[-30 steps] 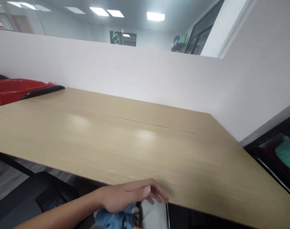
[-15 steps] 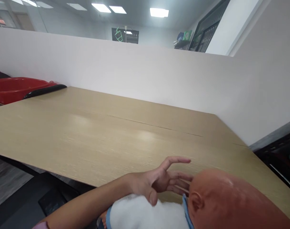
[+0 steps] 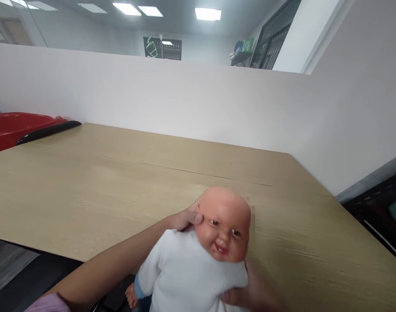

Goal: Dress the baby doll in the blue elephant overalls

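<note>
A baby doll (image 3: 224, 216) with a bare head and a white long-sleeved top (image 3: 191, 273) with blue cuffs faces me, held upright at the near edge of the table. My left hand (image 3: 188, 216) cups the side of its head, the thumb lying by its ear and the other fingers hidden behind. Around the doll's side at chest height is my right hand (image 3: 238, 294), slightly blurred, its fingers pressed into the white cloth. One small doll hand (image 3: 131, 295) sticks out of the cuff at lower left.
The wide wooden table (image 3: 119, 186) meets a white wall (image 3: 184, 99) with a window above. A red tub (image 3: 25, 125) with a black edge stands at far left. Beyond the table's right edge is a dark object (image 3: 376, 208). Below left lies a black chair (image 3: 38, 277).
The doll has turned from its side to face me, upright and further left. My left hand, spread beside its head before, now grips the head. My right hand has come into view on its body.
</note>
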The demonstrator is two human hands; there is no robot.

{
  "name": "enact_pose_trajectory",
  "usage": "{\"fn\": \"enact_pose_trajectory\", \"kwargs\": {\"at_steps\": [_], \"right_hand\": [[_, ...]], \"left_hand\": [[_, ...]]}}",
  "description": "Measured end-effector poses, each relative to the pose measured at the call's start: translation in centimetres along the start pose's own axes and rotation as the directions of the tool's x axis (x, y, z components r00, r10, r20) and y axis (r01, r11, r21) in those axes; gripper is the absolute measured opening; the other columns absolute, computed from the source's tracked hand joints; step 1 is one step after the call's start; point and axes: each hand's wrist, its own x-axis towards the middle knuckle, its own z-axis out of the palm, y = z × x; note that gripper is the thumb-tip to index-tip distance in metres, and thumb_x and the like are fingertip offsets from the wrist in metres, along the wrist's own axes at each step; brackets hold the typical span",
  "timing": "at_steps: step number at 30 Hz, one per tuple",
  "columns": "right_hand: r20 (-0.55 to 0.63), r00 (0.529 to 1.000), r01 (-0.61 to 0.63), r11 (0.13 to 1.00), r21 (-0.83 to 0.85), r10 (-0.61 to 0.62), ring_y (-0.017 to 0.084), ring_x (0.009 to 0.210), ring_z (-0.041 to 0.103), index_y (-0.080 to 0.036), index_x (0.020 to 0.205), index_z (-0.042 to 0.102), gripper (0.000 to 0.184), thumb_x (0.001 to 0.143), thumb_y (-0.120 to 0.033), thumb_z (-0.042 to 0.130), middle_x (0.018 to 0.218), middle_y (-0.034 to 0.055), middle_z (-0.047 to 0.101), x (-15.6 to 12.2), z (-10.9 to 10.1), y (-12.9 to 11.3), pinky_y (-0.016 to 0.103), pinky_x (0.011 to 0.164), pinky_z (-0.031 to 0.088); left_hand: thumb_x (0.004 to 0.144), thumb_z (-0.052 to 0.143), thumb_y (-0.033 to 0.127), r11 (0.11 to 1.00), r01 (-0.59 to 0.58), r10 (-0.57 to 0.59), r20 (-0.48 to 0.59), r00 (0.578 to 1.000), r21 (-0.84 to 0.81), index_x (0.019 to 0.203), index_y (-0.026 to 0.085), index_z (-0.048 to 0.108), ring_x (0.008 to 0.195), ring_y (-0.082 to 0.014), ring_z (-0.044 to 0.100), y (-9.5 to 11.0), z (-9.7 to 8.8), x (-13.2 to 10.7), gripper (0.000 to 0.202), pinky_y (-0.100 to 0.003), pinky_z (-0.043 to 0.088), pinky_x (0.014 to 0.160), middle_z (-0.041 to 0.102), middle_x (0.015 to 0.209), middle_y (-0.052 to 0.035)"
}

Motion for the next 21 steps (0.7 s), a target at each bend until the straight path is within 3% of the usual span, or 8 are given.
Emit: {"fn": "enact_pose_trajectory", "kwargs": {"at_steps": [2, 3, 6, 11, 14, 17, 21], "right_hand": [[0.075, 0.996, 0.038, 0.999, 0.032, -0.041, 0.035, 0.106, 0.075, -0.026, 0.110, 0.074, 0.063, 0.053, -0.034, 0.101, 0.103, 0.0052, 0.082, 2.2, -0.4, -0.7, 0.045, 0.093, 0.060], [0.102, 0.993, 0.049, 0.998, 0.030, -0.052, 0.036, 0.106, 0.075, -0.026, 0.112, 0.074, 0.067, 0.052, -0.036, 0.100, 0.105, 0.0062, 0.083, 3.0, -0.5, -1.1, 0.045, 0.093, 0.060], [0.110, 0.993, 0.056, 0.997, -0.049, -0.050, 0.036, 0.111, 0.075, -0.023, 0.121, 0.072, 0.066, 0.065, -0.051, 0.092, 0.115, 0.0110, 0.082, 4.1, -0.4, -1.6, 0.048, 0.099, 0.059], [0.021, 0.997, 0.080, 0.983, -0.164, -0.077, 0.039, 0.136, 0.062, -0.022, 0.138, 0.066, 0.077, 0.076, -0.066, 0.081, 0.142, 0.0148, 0.070, 4.0, -0.7, -1.3, 0.050, 0.114, 0.051], [-0.009, 0.994, 0.100, 0.967, -0.236, -0.105, 0.036, 0.147, 0.052, -0.022, 0.154, 0.051, 0.083, 0.086, -0.066, 0.073, 0.155, 0.0148, 0.060, 4.0, -1.8, -1.1, 0.048, 0.121, 0.044], [0.056, 0.985, 0.175, 0.915, -0.364, -0.166, 0.032, 0.154, 0.043, -0.026, 0.161, 0.039, 0.081, 0.093, -0.061, 0.067, 0.165, 0.0118, 0.049, 4.2, -3.0, -1.2, 0.047, 0.127, 0.035], [0.035, 0.966, 0.235, 0.818, -0.525, -0.255, 0.031, 0.155, 0.041, -0.028, 0.162, 0.036, 0.076, 0.096, -0.054, 0.064, 0.167, 0.0099, 0.047, 5.6, -3.7, -1.1, 0.052, 0.131, 0.026]], "left_hand": [[0.069, 0.080, 0.052, 1.000, -0.017, 0.018, -0.051, 0.999, 0.020, 0.133, 0.014, 0.062, 0.134, -0.0438, 0.061, 0.2, -1.2, 0.3, 0.076, -0.050, 0.052, 0.109, 0.070, 0.138, -0.0149], [0.073, 0.074, 0.049, 0.999, -0.020, 0.021, -0.057, 0.998, 0.030, 0.131, 0.014, 0.064, 0.135, -0.0439, 0.061, 0.4, -1.7, 0.5, 0.069, -0.051, 0.051, 0.109, 0.071, 0.136, -0.0122], [0.078, 0.067, 0.044, 1.000, -0.012, 0.014, -0.053, 0.998, 0.023, 0.130, 0.012, 0.065, 0.135, -0.0428, 0.061, 0.8, -3.0, 0.9, 0.061, -0.051, 0.050, 0.109, 0.073, 0.134, -0.0116], [0.071, 0.082, 0.049, 0.999, 0.023, -0.028, -0.105, 0.994, -0.045, 0.133, 0.010, 0.064, 0.135, -0.0423, 0.062, 0.6, -6.0, 1.8, 0.075, -0.052, 0.046, 0.116, 0.072, 0.136, -0.0207], [0.076, 0.078, 0.053, 0.995, 0.053, -0.061, -0.094, 0.994, -0.082, 0.129, 0.007, 0.066, 0.134, -0.0427, 0.063, 0.5, -8.6, 2.7, 0.071, -0.053, 0.044, 0.118, 0.074, 0.132, -0.0217], [0.082, 0.072, 0.056, 0.993, 0.078, -0.086, -0.091, 0.992, -0.088, 0.127, 0.006, 0.067, 0.133, -0.0401, 0.065, 0.9, -11.2, 3.9, 0.068, -0.051, 0.041, 0.121, 0.076, 0.130, -0.0202], [0.086, 0.069, 0.055, 0.987, 0.158, -0.161, -0.070, 0.984, -0.038, 0.128, 0.006, 0.069, 0.130, -0.0377, 0.067, 2.0, -13.6, 6.1, 0.065, -0.051, 0.040, 0.122, 0.076, 0.131, -0.0190]]}}
